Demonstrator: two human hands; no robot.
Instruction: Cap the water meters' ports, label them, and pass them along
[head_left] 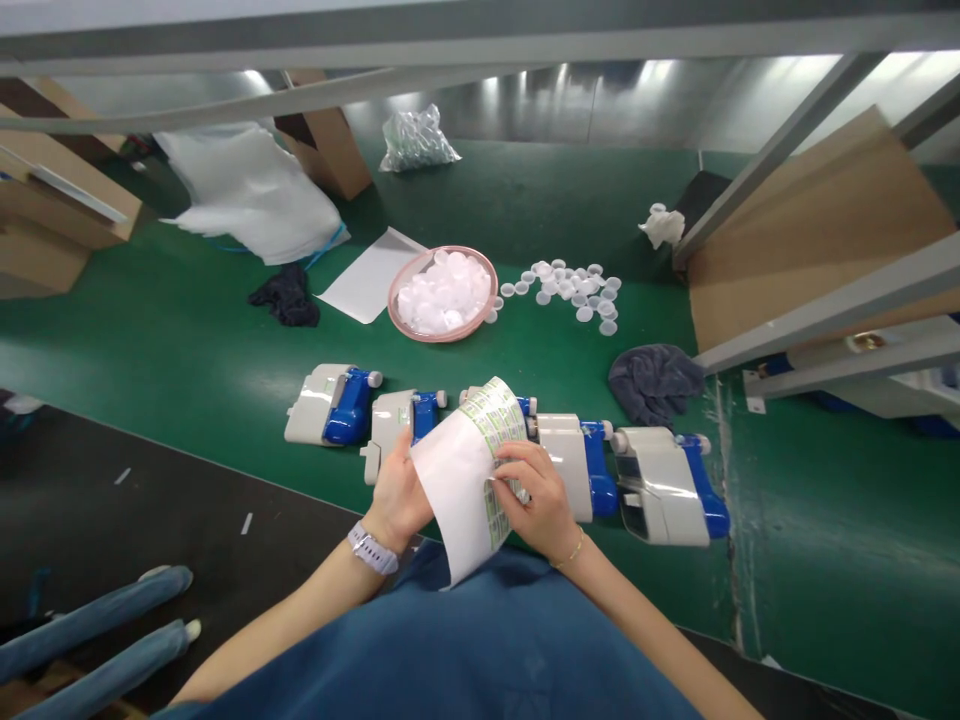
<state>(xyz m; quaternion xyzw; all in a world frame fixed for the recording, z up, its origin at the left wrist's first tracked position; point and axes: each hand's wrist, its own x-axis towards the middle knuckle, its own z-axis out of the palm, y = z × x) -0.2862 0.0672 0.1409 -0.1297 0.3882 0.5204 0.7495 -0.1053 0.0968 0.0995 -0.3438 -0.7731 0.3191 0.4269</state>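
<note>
A curved sheet of stickers (459, 475), white with green-printed labels along its right side, is held up in front of my body. My left hand (399, 492) supports it from the left, partly behind it, with some fingers hidden. At the printed edge, my right hand (538, 497) is closed, thumb and fingers pinching; whether a single label is lifted there is too small to tell. Behind the sheet stand several white-and-blue plastic units in a row, among them a left one (322, 405), a right one (667, 487) and one partly covered (574, 465).
On the green table, a pink bowl (480, 322) holds many translucent caps, with loose caps (584, 314) beside it. Dark cloths (654, 384), a white paper (364, 283), white foam bags (251, 195) and cardboard (817, 230) lie around. A metal bar (480, 35) crosses overhead. Another person's legs (97, 620) show at left.
</note>
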